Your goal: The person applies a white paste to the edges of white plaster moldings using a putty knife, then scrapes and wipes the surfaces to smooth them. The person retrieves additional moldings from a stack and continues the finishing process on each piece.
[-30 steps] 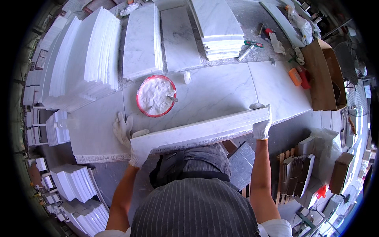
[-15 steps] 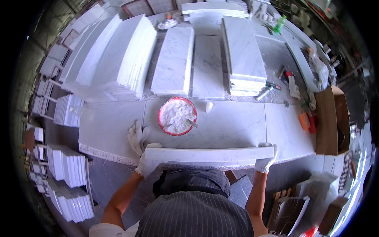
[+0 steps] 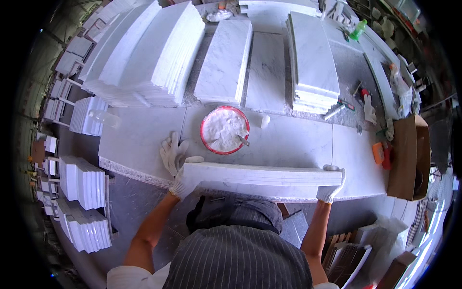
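Note:
A long strip of white marble (image 3: 264, 174), lines running along its near face, spans between my hands at the front edge of the stone-topped bench. My gloved left hand (image 3: 187, 177) is closed around its left end, thumb along the top. At the other end, my gloved right hand (image 3: 332, 183) grips it the same way. Whether this is one piece or thin pieces stacked, I cannot tell. Beside my left hand lies a loose white glove (image 3: 172, 151). Beyond the strip stands a red-rimmed bowl (image 3: 202, 135) of white paste (image 3: 222, 129), a metal-ended tool (image 3: 244, 140) stuck in it.
Stacks of marble slabs (image 3: 315, 58) stand along the bench's far side. A small white cup-like object (image 3: 265, 122) sits right of the bowl. Farther right are an open cardboard box (image 3: 402, 159), an orange item (image 3: 378, 153) and a green bottle (image 3: 358, 30). A clear bottle (image 3: 105, 118) lies left.
The view has shifted a little. The strip has tilted in my hands, so more of its lined near face shows. Both hands keep their hold on its ends.

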{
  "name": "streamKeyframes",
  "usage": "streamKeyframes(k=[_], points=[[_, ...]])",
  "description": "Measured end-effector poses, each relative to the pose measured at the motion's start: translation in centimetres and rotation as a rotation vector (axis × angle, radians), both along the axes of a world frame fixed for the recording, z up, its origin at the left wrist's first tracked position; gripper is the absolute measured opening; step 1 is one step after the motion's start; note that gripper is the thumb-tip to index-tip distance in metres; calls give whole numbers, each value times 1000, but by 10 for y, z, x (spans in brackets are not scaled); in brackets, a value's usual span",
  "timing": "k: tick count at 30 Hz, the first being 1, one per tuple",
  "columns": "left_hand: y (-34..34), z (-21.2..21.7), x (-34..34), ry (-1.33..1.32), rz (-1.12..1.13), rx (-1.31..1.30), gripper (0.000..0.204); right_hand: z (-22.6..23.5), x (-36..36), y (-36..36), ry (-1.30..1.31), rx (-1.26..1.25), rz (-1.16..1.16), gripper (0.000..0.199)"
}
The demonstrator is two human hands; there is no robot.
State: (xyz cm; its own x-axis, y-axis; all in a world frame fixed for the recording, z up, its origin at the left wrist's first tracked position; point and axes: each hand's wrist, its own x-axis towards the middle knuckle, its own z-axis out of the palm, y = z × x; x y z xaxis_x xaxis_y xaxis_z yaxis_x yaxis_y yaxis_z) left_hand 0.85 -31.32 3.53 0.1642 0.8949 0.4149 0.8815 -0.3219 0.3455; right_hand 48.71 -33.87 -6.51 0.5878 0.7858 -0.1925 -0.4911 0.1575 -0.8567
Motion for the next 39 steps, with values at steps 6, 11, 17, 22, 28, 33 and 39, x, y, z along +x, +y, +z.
streamKeyframes(k=[6,11,17,22,28,33,39], points=[[-14,-59,-30,-470,-6,-440,48,2,9,1,117,-24,82,49],[2,-25,-9,184,18,-39,57,15,9,4,81,-3,136,53],[-1,-29,-17,188,4,-59,66,-25,8,8,100,58,65,49],[-11,-37,-26,133,-13,-134,64,-27,-1,16,133,50,-40,47],[-7,-48,-32,69,-35,-190,63,-72,19,28,198,13,-247,43],[-10,-50,-38,19,-39,-235,61,-54,4,33,266,16,-322,38],[-10,-59,-43,-229,-39,-419,59,-36,-2,30,278,30,-331,37]])
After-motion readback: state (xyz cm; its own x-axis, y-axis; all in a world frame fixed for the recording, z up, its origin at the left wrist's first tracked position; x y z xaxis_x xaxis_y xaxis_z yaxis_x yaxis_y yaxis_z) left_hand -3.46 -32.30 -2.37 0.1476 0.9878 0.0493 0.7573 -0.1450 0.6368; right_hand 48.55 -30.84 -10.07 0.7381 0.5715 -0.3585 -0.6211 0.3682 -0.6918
